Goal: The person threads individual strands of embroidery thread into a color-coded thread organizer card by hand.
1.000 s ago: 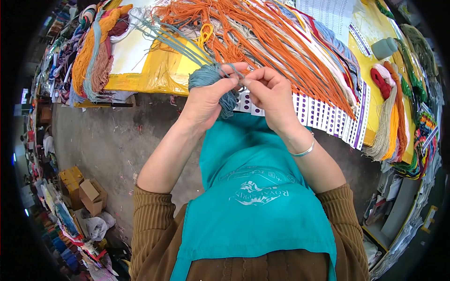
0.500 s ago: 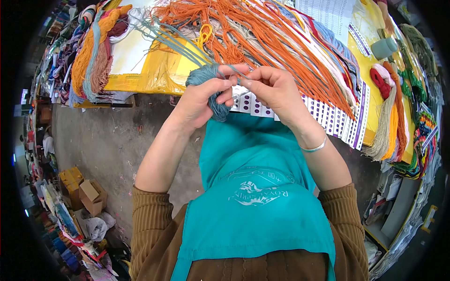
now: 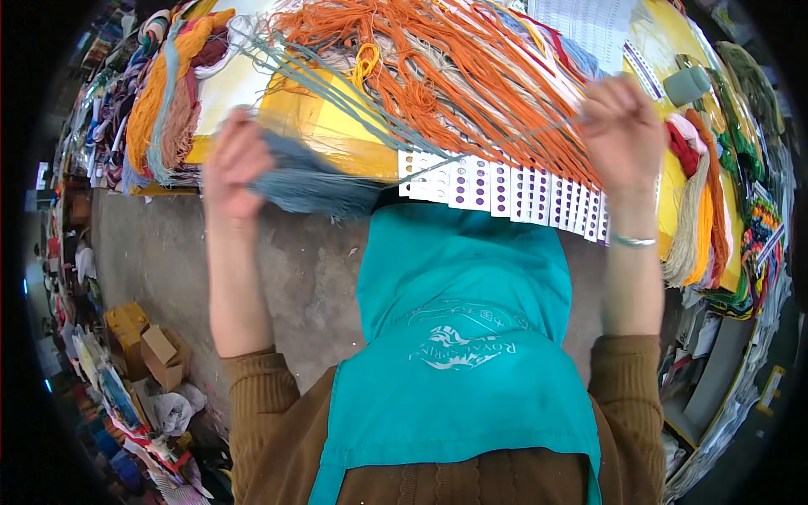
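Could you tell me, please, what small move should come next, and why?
I would perhaps raise the right hand a little: its fingers seem to hold the strand, which crosses the orange threads and might snag there, while the left hand grips the blue skein.

Blue-grey skein [image 3: 316, 178]: loose, motion-blurred, drawn out sideways near table's [image 3: 337, 133] front edge. Thin grey strand [image 3: 510, 138]: near straight, slanting up rightward over orange yarn [image 3: 438, 63], above white dotted cards [image 3: 500, 190].
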`<state>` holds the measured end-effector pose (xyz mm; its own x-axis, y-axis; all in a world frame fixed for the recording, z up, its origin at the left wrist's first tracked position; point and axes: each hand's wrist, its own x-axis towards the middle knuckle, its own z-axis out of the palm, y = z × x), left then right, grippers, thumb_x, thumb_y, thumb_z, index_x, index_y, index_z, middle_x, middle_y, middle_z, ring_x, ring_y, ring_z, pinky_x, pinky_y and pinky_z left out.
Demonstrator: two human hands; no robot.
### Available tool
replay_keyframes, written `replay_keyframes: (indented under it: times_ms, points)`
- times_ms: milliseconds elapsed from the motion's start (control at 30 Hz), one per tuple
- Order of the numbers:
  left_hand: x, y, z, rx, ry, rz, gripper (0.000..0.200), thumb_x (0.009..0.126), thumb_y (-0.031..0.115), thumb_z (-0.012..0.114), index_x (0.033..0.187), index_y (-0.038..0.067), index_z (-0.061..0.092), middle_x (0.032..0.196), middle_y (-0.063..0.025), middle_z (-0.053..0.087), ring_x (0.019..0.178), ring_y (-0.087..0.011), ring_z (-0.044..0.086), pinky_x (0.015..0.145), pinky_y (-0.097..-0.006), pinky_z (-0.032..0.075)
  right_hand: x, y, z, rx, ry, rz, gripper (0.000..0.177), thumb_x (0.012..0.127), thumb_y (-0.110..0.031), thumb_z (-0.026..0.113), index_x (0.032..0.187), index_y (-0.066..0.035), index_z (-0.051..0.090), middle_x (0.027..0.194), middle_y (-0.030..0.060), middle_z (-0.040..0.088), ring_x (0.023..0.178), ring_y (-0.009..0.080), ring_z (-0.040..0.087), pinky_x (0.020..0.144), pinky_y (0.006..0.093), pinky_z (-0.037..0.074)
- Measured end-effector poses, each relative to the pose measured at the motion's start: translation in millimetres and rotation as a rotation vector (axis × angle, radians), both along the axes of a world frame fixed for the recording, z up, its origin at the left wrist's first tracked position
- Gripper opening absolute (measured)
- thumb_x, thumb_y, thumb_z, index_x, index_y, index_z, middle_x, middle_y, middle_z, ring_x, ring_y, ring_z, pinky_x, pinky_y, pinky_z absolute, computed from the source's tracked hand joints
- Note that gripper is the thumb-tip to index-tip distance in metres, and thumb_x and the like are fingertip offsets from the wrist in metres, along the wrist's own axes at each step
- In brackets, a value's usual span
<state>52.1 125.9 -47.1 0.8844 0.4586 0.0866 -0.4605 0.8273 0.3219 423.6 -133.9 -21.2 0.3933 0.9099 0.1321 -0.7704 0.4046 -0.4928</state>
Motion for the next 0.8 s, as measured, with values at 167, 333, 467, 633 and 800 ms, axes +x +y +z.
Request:
replay_keyframes:
  times_ms: [167,333,467,633,800]
  points:
    - [-166,102,-8,0.020,0.346,0.590,0.025,0.102,0.013,0.040,0.080,0.004,0.048,0.055,0.0034,0.035,0.043,-0.0065,0.030,0.044,-0.0222,0.028,178,-124,31,-0.549,-0.258,-0.893,0.014,0.091,-0.013,0.062,0.080,-0.008,0.055,0.068,-0.0024,0.047,0.049,0.0075,0.030,0.044,0.0207,0.024]
    - [-223,104,7,0.167,0.375,0.919,0.020,0.099,0.014,0.050,0.104,-0.002,0.060,0.056,0.0048,0.034,0.044,-0.0050,0.028,0.044,-0.0213,0.026,254,-222,79,-0.762,-0.576,-1.383,0.005,0.091,-0.011,0.059,0.090,-0.007,0.060,0.081,-0.0013,0.056,0.056,0.0052,0.038,0.049,0.0202,0.029]
    - [-113,37,22,0.250,0.202,0.508,0.035,0.099,0.017,0.051,0.129,-0.002,0.049,0.060,0.0049,0.037,0.045,-0.0046,0.029,0.043,-0.0210,0.029,186,-157,84,-0.875,-1.107,-1.302,0.012,0.091,-0.010,0.056,0.098,-0.005,0.065,0.091,-0.0004,0.064,0.062,0.0034,0.044,0.053,0.0198,0.034]
    - [4,-38,-22,0.063,0.237,0.105,0.037,0.097,0.021,0.055,0.129,0.004,0.052,0.063,0.0061,0.039,0.046,-0.0032,0.030,0.044,-0.0196,0.031,23,-51,18,-0.646,-1.356,-0.284,0.020,0.091,-0.013,0.058,0.110,-0.006,0.058,0.089,0.0034,0.069,0.064,0.0025,0.050,0.058,0.0184,0.036]
    - [91,-121,-23,0.356,0.706,-0.147,0.025,0.092,0.020,0.064,0.110,0.003,0.060,0.071,0.0013,0.052,0.051,-0.0034,0.040,0.048,-0.0203,0.037,-64,-12,-21,-0.600,-1.079,0.283,0.027,0.094,-0.007,0.052,0.120,-0.004,0.046,0.083,0.0050,0.068,0.079,0.0068,0.059,0.068,0.0236,0.044]
